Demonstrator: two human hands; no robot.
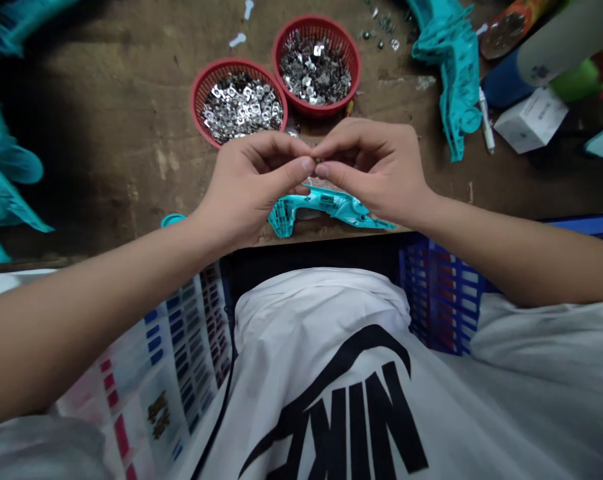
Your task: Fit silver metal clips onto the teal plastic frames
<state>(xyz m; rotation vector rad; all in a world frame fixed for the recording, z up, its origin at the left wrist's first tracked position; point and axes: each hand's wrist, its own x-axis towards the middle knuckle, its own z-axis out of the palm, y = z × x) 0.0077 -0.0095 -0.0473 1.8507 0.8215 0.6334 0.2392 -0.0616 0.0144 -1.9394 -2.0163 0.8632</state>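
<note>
My left hand (pixel 261 180) and my right hand (pixel 376 167) meet fingertip to fingertip above the table's front edge. Each is closed in a pinch, thumb against fingers, around something too small and too covered to name. Just below them a turquoise plastic part (pixel 331 205) lies on the table, partly hidden by both hands. Beyond my left hand stands a red basket (pixel 197 110) full of small shiny metal clips (pixel 244 103). A second red basket (pixel 354 60), holding darker small metal pieces (pixel 316 70), touches it on the right.
More turquoise parts lie at the left (pixel 6 160) and back right (pixel 454 80). Near the right ones are a white pen (pixel 486 123), a small white box (pixel 531 120) and a blue-and-white bottle (pixel 506 80). Plastic crates flank my lap, one blue (pixel 439 287), one white (pixel 176 347).
</note>
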